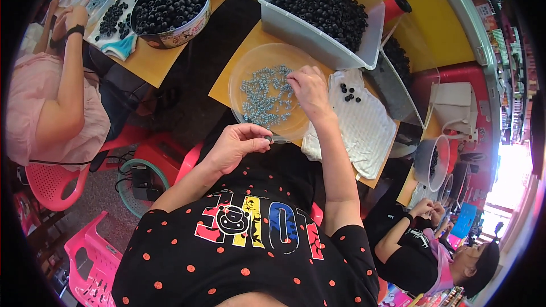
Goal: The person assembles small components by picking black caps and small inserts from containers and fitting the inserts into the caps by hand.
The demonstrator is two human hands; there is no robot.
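My left hand (242, 146) is closed in a pinch on a small round black part (268, 139), just over the near rim of a shallow clear bowl (241, 59). Many tiny silvery-blue pieces (259, 98), which look like small coil springs, lie spread across the bowl's bottom. Over the bowl's right side is my right hand (310, 88), its thumb and fingertips pressed together at the edge of those pieces. Whatever sits between its fingertips is too small to make out. To its right, several black round parts (350, 92) rest on a white cloth (364, 128).
Beyond the bowl stands a clear bin (318, 40) heaped with black parts. A round tub (170, 11) of similar parts is on the left table. One person (57, 96) sits at left, another (432, 250) at lower right. Pink chairs (94, 258) and a teal basket (142, 187) are at lower left.
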